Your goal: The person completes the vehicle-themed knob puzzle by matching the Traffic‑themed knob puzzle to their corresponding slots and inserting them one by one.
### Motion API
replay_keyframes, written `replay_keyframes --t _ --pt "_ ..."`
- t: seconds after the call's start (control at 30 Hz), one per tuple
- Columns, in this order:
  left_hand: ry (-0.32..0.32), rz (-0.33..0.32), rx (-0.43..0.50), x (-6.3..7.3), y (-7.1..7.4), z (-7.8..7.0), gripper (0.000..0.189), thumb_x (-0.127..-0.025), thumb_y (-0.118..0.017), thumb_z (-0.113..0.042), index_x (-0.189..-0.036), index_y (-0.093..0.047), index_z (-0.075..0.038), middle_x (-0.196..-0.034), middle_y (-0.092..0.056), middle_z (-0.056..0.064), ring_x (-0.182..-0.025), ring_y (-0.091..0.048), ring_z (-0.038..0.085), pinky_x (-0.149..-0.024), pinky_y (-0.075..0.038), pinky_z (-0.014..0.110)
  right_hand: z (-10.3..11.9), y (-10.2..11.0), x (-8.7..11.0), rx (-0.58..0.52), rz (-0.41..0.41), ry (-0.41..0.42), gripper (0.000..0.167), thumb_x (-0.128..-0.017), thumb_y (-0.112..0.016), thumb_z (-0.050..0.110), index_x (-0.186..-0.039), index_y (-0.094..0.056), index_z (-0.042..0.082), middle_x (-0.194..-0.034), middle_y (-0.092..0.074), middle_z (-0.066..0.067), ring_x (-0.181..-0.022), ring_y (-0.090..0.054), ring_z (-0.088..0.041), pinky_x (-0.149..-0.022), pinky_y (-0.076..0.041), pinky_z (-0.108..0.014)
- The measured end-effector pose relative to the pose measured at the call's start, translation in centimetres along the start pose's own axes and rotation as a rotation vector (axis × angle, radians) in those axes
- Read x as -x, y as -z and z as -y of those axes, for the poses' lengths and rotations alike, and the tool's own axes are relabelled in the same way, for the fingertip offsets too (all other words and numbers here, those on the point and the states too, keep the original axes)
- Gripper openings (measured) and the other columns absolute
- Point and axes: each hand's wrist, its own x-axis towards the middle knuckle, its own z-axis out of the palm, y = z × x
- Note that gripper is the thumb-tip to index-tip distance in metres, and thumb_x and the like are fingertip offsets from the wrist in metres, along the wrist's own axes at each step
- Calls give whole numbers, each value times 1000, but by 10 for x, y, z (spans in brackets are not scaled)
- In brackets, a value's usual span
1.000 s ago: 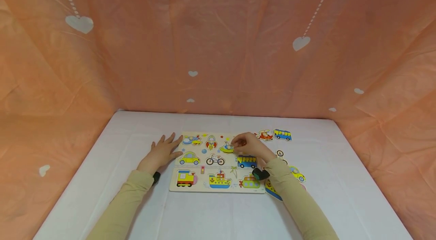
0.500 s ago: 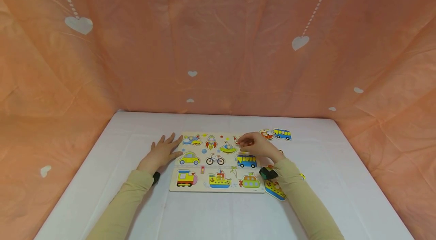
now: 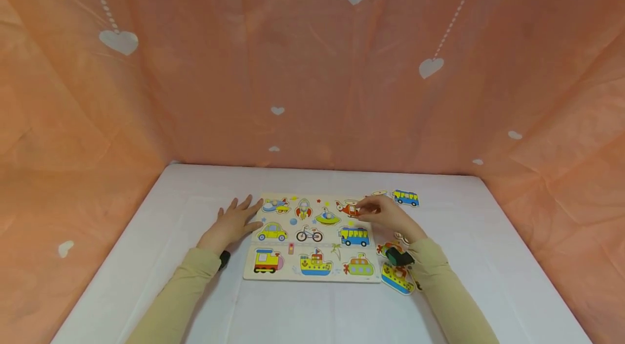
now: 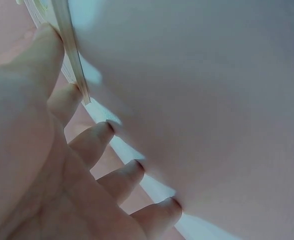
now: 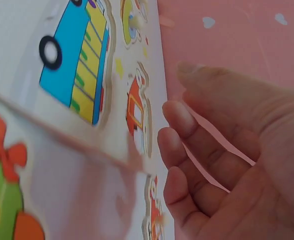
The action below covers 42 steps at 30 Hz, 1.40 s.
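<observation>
On the white table lies a wooden vehicle puzzle board [image 3: 291, 269]. The left hand [image 3: 230, 229] rests spread at its left edge, with thumb and index finger [image 4: 66, 102] touching the board and the other fingers on the tabletop. A knobbed flying saucer piece [image 3: 327, 216] sits in its slot in the top row. Over the board's right edge hovers the right hand [image 3: 387, 214], fingers bent loosely with nothing between them. It is beside the printed red helicopter [image 3: 349, 208]. A loose helicopter piece [image 5: 156, 212] lies just past the board, mostly hidden by this hand in the head view.
Right of the board lie loose pieces: a bus [image 3: 406, 198] at the back and a ship [image 3: 397, 279] at the front. Others are partly covered by the right wrist and sleeve [image 3: 441, 273]. An orange curtain [image 3: 312, 62] with white hearts surrounds the table.
The right hand has moved right, away from the flying saucer piece and past the printed helicopter, uncovering both. The left hand stays at the board's edge. The head view has tilted slightly.
</observation>
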Motion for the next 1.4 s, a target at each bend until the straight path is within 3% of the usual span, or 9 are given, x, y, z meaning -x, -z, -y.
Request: replay_keyframes --t 0.27,0.6,1.4 --pt "-1 13 4 2 -4 4 69 -92 -61 -40 -150 -32 -16 -154 -21 23 -136 -11 54 -101 -9 74 -10 9 18 14 -14 -58 29 -87 -72 17 -112 -68 4 -95 -66 -1 -85 -59 -16 -72 -50 -27" --pt "-16 16 -9 2 3 4 71 -92 -60 -42 -151 -31 -14 -154 -20 23 -136 -10 55 -101 -9 74 -17 23 33 0 -67 -119 29 -87 -72 15 -113 -68 2 -95 -66 -4 -83 -60 -17 -68 -51 -26" --pt "-15 20 2 0 3 0 71 -92 -60 -41 -151 -30 -13 -154 -20 24 -136 -11 55 -102 -9 73 -37 48 61 -56 -61 -146 37 -86 -73 15 -118 -63 -2 -100 -67 -9 -88 -61 -20 -75 -51 -24"
